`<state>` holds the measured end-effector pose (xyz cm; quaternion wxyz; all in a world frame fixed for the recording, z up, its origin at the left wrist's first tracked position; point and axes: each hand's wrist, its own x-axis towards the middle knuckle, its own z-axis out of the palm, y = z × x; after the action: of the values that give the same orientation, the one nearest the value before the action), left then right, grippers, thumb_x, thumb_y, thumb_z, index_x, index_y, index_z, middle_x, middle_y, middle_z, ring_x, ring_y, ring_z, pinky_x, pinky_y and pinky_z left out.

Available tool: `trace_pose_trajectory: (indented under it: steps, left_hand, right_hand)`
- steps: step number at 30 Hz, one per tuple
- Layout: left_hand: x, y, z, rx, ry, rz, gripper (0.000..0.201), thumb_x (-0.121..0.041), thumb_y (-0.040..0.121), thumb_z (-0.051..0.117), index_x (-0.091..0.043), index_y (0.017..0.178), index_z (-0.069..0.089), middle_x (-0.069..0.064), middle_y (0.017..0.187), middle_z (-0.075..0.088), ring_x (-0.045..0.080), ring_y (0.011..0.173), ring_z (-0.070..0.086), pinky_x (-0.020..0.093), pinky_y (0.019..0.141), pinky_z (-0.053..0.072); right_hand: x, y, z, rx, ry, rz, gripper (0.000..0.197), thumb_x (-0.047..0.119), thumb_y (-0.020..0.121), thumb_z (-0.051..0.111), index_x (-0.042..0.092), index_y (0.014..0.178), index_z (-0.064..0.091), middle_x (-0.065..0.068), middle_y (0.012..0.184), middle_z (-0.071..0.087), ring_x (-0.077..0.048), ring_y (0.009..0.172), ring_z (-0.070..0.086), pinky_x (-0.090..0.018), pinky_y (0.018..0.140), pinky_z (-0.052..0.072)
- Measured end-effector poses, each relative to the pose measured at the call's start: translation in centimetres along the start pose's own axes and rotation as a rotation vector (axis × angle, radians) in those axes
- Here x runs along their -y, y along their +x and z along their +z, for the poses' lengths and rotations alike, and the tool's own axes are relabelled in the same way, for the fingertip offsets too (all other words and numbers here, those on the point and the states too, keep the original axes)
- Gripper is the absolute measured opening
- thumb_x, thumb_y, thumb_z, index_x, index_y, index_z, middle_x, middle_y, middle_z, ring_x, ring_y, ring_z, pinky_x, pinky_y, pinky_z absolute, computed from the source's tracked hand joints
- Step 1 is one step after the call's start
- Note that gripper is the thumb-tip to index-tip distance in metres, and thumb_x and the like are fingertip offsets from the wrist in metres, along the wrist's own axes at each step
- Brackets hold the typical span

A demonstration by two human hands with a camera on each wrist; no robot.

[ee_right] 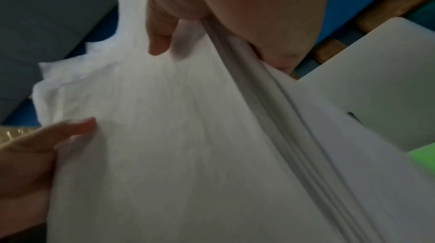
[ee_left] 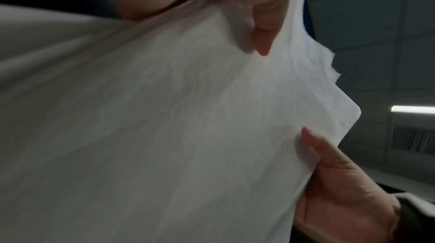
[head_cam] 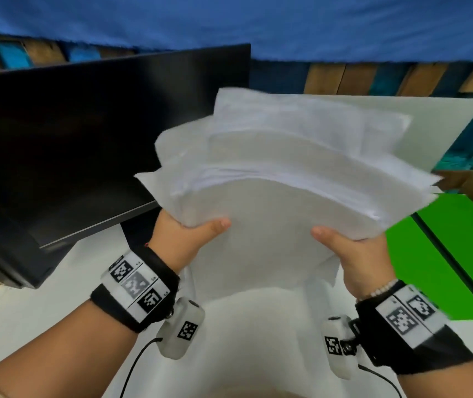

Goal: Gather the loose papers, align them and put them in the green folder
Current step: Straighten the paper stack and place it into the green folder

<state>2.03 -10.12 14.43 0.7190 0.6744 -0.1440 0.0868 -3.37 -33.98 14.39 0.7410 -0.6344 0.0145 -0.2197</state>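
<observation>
Both hands, left hand (head_cam: 185, 239) and right hand (head_cam: 356, 254), pinch the near edge of the papers (head_cam: 275, 179), thumbs on top, holding the ragged, fanned stack above the white table (head_cam: 43, 317). To square it well, loosen the pinch, stand the sheets on edge and tap them on the table before turning to the green folder (head_cam: 442, 254) at its right edge.

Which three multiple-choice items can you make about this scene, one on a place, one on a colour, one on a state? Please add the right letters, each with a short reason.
1. Where does the folder lie?
A. on the table, right of the hands
B. on the monitor
C. under the left arm

2. What colour is the monitor?
A. white
B. black
C. red

3. How is the paper stack?
A. held, edges uneven
B. squared flat on the table
C. inside the folder

Key: 1 A, the folder rests beside the right hand. 2 B, its screen is dark. 3 A, the left hand and the right hand grip the stack, sheets fanned.
</observation>
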Motion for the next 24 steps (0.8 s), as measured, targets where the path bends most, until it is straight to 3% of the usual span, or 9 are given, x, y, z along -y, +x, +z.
trace_pose_trajectory:
  steps: [2,5,8,11,12,15,18,21,24]
  left_hand:
    - [1.0,0.2,0.3,-0.008,0.042,-0.072,0.039,0.001,0.066,0.079,-0.024,0.093,0.065,-0.008,0.088,0.073,0.0,0.083,0.07,0.013,0.069,0.052]
    - [0.8,0.8,-0.1,0.001,-0.008,-0.058,0.037,0.001,0.07,0.075,-0.025,0.095,0.066,-0.007,0.091,0.074,0.002,0.086,0.07,0.014,0.069,0.053]
    - [-0.4,1.4,-1.7,0.148,-0.062,0.03,0.044,-0.023,0.058,0.085,-0.028,0.098,0.069,-0.007,0.099,0.074,0.012,0.097,0.069,0.021,0.078,0.054]
    - [-1.2,1.7,-2.3,0.281,-0.017,0.017,0.055,-0.038,0.051,0.086,-0.03,0.102,0.069,-0.012,0.102,0.073,0.006,0.099,0.068,0.017,0.08,0.052]
    - [-1.1,1.8,-2.1,0.303,0.001,0.009,0.057,-0.037,0.049,0.087,-0.03,0.102,0.068,-0.014,0.1,0.073,0.004,0.098,0.067,0.016,0.08,0.052]
    - [-1.3,2.3,-0.9,0.255,0.07,0.002,0.052,-0.025,0.054,0.079,-0.033,0.103,0.063,-0.012,0.098,0.073,0.007,0.097,0.068,0.023,0.081,0.053]
    - [-2.1,2.2,0.7,0.195,0.112,0.064,0.033,-0.025,0.069,0.067,-0.048,0.093,0.067,-0.012,0.096,0.073,0.011,0.099,0.068,0.028,0.085,0.054]
    - [-2.2,1.9,1.0,0.103,0.025,0.107,0.037,-0.015,0.077,0.06,-0.05,0.083,0.069,-0.021,0.088,0.073,0.001,0.09,0.068,0.016,0.079,0.053]
    - [-1.1,1.7,0.2,0.008,-0.03,0.038,0.034,-0.012,0.076,0.062,-0.045,0.078,0.073,-0.022,0.083,0.074,-0.001,0.085,0.069,0.02,0.078,0.053]
  right_hand:
    - [-0.8,0.3,0.2,-0.003,-0.017,0.033,0.033,-0.013,0.066,0.071,0.019,0.073,0.074,0.012,0.072,0.075,-0.003,0.069,0.07,-0.017,0.067,0.055]
    - [-0.6,0.9,-0.2,-0.001,0.035,0.019,0.03,-0.012,0.067,0.068,0.017,0.07,0.075,0.012,0.071,0.075,-0.003,0.068,0.07,-0.016,0.064,0.054]
    - [0.6,1.6,-1.6,0.158,0.114,-0.006,0.031,0.017,0.051,0.083,0.027,0.079,0.077,0.01,0.08,0.076,-0.006,0.077,0.071,-0.02,0.068,0.055]
    - [0.9,1.8,-2.0,0.31,0.065,0.056,0.054,0.038,0.037,0.09,0.031,0.089,0.075,0.009,0.09,0.076,-0.009,0.086,0.071,-0.022,0.075,0.055]
    - [0.8,1.9,-1.7,0.292,0.031,0.047,0.05,0.035,0.042,0.09,0.031,0.089,0.075,0.009,0.091,0.076,-0.009,0.087,0.071,-0.022,0.076,0.055]
    - [1.3,1.8,0.5,0.097,-0.008,-0.008,0.025,0.001,0.065,0.076,0.022,0.078,0.074,0.014,0.077,0.075,-0.003,0.074,0.07,-0.018,0.068,0.055]
    - [2.4,1.6,2.1,-0.107,-0.025,-0.079,0.026,-0.004,0.075,0.069,0.022,0.074,0.067,0.023,0.062,0.07,0.007,0.062,0.065,-0.008,0.062,0.05]
    - [3.5,1.2,2.2,-0.038,-0.025,-0.123,0.03,-0.006,0.077,0.066,0.024,0.078,0.067,0.022,0.07,0.072,0.005,0.071,0.068,-0.011,0.067,0.052]
    - [2.6,1.4,0.4,0.127,-0.226,-0.043,0.033,-0.011,0.066,0.07,0.018,0.082,0.069,0.01,0.078,0.075,-0.007,0.076,0.07,-0.025,0.074,0.056]
